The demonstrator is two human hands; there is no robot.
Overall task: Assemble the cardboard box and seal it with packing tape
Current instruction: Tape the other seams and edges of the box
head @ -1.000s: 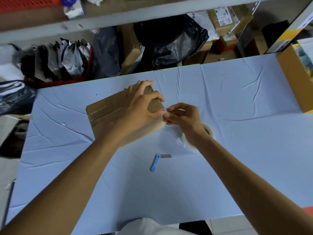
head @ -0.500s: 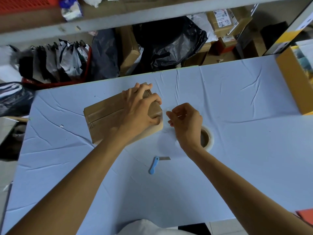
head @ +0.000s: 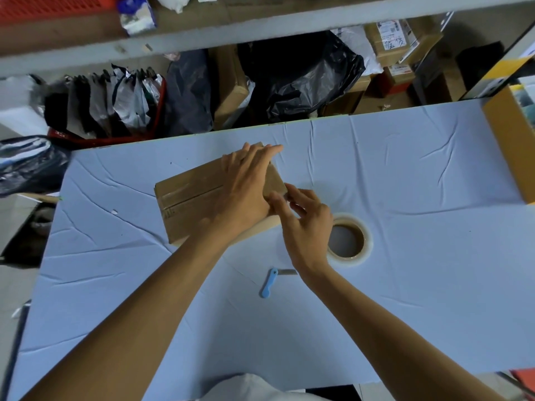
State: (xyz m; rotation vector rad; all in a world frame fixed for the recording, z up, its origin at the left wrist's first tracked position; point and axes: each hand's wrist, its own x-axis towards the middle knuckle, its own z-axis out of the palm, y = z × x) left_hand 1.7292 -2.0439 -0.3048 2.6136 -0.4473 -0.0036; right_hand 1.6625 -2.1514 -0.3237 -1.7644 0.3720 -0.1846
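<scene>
A brown cardboard box (head: 194,204) lies on the light blue table (head: 405,285), with a strip of clear tape along its top seam. My left hand (head: 246,183) lies flat on the box's right part, fingers straight and reaching its far edge. My right hand (head: 304,227) touches the box's right end with straight fingers, pressing there beside the left thumb. A roll of clear packing tape (head: 347,240) lies flat on the table just right of my right hand. A small blue-handled cutter (head: 270,282) lies nearer me.
A yellow-brown carton (head: 512,146) stands at the table's right edge. Beyond the far edge are black plastic bags (head: 304,73), cardboard parcels (head: 390,41) and a red crate of packets (head: 110,105), under a grey shelf (head: 260,27).
My right hand let go of its pinch near the box corner and opened onto the box's right end. My left hand flattened and slid toward the far edge. The tape roll came into full view.
</scene>
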